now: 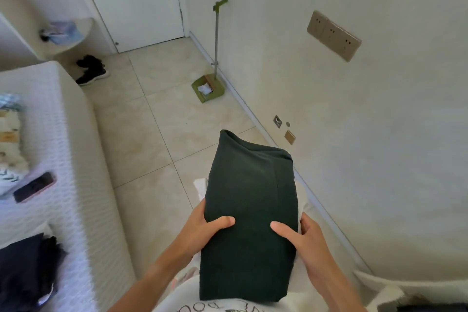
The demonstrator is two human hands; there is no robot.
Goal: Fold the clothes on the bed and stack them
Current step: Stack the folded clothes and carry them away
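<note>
Dark green folded garment (pixel 249 213) is held over the floor (pixel 152 134): left hand (pixel 202 227) and right hand (pixel 301 238) grip its sides, thumbs on top, beside the bed (pixel 63 147).

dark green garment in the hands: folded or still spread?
Folded: the dark green garment is a compact rectangle, held by left hand and right hand.

Only partial dark lettering on the white shirt (pixel 202 308) at the bottom edge, upside down, reading roughly "DOG"; remaining letters cut off, unreadable.
</note>
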